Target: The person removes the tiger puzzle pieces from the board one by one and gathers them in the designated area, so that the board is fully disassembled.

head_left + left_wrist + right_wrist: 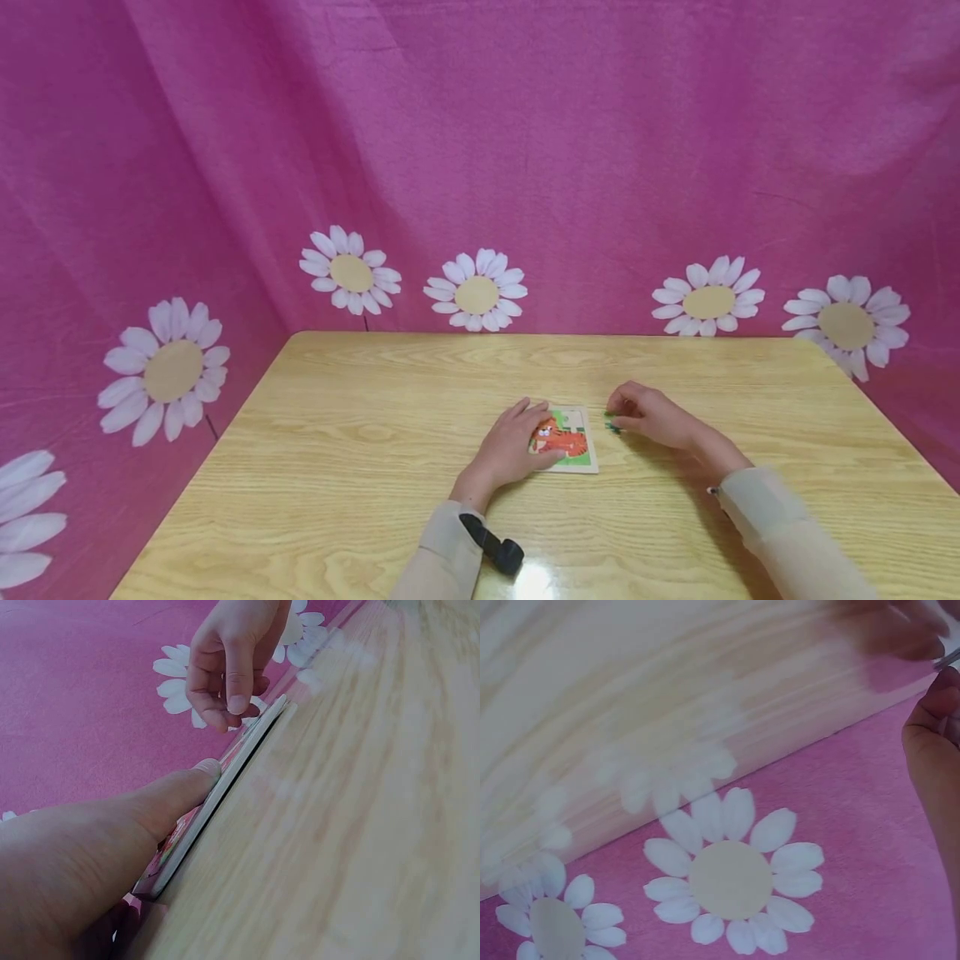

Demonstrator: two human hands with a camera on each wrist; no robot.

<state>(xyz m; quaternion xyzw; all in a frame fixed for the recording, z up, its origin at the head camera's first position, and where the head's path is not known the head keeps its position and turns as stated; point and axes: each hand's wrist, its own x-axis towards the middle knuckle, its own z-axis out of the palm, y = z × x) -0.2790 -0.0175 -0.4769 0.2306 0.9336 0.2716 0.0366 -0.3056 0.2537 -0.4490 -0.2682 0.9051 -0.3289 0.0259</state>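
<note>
A small square jigsaw puzzle (570, 450) lies flat on the table, showing an orange tiger-like animal on green. Its upper right part is bare pale board. My left hand (512, 443) rests over its left side with the fingers extended. In the left wrist view, the left thumb (176, 796) presses on the puzzle's face beside the pale board edge (217, 806). Just right of the board, my right hand (654, 417) pinches a small green puzzle piece (612, 423) between thumb and fingers. The fingers partly hide that piece.
The wood-grain table (360, 467) reaches back to a pink curtain (480, 150) printed with large white daisies. The curtain also closes off the left side. A black strap (491, 546) is on the left wrist.
</note>
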